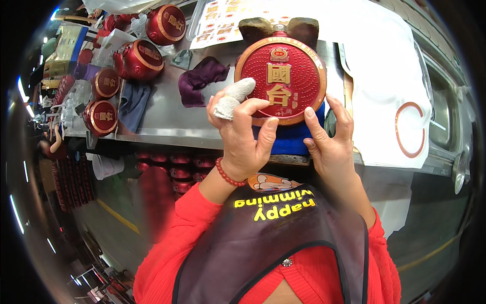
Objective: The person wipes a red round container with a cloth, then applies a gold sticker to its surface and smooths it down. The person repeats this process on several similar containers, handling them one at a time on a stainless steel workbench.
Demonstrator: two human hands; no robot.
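Left hand point(240, 131): index finger and thumb stand apart over the lower face of the round red bottle point(306, 81); two other fingers wear white wraps point(240, 89). Whether anything thin sits under those tips, I can't tell from here.
Right hand point(331, 139): fingers spread at the lower right rim, touching but not closed round it.
Red bottle: right in front of the person, decorated face up, above a blue cloth point(291, 144), its neck between the two lobes of a dark rest point(255, 30).
Trim in place: gold emblem, two large gold characters and a copper-gold band round the edge; most of the decorating looks done to me.
Trim left: perhaps just some fitting or checking low on the face, I'd judge.
White sheet point(372, 119): carries a copper-coloured open ring point(398, 129).
Sticker sheet point(217, 25): many gold pieces remain on it.
Bottles at left point(165, 24): several, gold lettering on their faces.
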